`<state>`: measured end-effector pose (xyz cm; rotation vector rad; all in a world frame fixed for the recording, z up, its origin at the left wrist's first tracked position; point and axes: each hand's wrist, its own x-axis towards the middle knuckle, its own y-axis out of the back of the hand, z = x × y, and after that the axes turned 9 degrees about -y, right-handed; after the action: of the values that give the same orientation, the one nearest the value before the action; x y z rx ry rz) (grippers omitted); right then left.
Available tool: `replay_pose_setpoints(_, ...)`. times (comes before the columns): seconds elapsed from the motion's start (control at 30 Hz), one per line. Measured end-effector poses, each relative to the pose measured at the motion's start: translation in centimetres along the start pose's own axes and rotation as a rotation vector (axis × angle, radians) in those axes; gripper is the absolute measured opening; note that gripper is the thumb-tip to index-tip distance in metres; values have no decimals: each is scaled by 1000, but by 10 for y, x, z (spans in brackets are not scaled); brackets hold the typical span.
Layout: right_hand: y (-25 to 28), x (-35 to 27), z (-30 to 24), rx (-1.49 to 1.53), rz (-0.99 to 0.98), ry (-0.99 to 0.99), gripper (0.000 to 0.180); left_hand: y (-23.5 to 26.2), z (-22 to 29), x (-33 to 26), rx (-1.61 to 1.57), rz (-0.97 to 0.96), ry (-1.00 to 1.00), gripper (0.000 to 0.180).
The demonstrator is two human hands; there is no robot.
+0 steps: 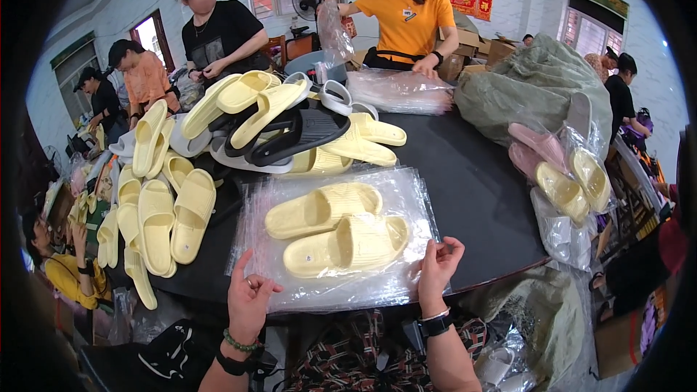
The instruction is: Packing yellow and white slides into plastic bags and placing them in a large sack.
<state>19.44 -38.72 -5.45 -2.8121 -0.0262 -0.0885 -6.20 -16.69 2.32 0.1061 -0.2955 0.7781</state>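
Our left hand (248,301) spreads loosely, grasping nothing, at the near left edge of the clear plastic bags (348,295); our right hand (438,268) curls slackly by their right edge, seemingly empty too. Between them, the pair of pale-yellow slippers (345,238) lies on or inside the topmost bag, we cannot tell which, on the dark table (479,196). To handle this well, we should pinch a single layer, keep both slippers flat and parallel, and avoid dragging the bags beneath.
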Motion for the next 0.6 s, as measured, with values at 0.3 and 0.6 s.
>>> replay_pose_setpoints(0.3,-1,1,0,-3,10,24,31,-1,2,-1,-22,5,16,65)
replay_pose_setpoints(0.6,-1,3,0,-10,3,6,30,1,-1,-1,9,-13,10,63)
